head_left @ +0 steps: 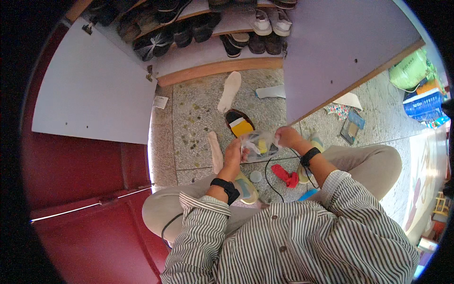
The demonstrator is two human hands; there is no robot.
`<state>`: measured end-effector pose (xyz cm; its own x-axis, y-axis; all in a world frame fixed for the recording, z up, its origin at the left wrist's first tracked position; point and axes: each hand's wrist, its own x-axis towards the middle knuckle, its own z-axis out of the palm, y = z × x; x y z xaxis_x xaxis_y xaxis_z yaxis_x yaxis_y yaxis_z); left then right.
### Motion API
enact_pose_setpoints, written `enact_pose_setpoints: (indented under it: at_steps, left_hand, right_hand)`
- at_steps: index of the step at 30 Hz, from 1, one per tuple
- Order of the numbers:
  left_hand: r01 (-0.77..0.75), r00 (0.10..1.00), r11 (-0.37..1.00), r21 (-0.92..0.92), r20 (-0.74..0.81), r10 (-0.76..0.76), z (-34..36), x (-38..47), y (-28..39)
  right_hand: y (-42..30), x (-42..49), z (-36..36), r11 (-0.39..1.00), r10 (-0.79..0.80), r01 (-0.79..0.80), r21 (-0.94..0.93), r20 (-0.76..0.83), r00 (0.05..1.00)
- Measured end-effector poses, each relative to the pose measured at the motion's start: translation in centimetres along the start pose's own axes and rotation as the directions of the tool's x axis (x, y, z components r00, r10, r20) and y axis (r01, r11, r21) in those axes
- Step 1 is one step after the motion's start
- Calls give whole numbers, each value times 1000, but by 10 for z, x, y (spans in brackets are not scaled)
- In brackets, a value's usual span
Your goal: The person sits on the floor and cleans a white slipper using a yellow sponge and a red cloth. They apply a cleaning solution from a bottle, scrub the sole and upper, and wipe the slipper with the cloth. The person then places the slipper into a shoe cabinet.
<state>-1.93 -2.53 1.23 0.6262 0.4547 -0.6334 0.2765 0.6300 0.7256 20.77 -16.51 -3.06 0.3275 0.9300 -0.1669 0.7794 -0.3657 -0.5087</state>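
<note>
Between my hands is a clear plastic bag (256, 142), stretched sideways, with a dark item and a yellow patch showing through it; what the item is I cannot tell. My left hand (234, 155) grips the bag's left side. At the opposite side, my right hand (287, 137) pinches its edge. Just beyond the bag lies a dark shoe (232, 116) with a yellow and white piece (242, 126) on it. A pale insole (230, 91) rests on the floor past that shoe, and another pale insole (215, 151) lies left of my left hand.
A shoe cabinet (220, 67) holds several pairs of shoes, its white left door (95, 88) and right door (340, 49) swung outward. A red cloth (285, 176) and a round lid (255, 176) lie between my feet. Bags and a blue package (424, 104) stand at right.
</note>
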Motion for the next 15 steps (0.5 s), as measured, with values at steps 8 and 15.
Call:
enact_pose_setpoints:
  at_steps: [8, 15]
  left_hand:
    - [85, 992, 991, 100, 82, -93, 15, 4, -18]
    - [102, 978, 989, 109, 170, -119, 38, 15, -50]
  right_hand:
    - [-40, 122, 17, 963, -203, 238, 130, -237, 950]
    - [-8, 176, 114, 990, 134, -127, -56, 162, 978]
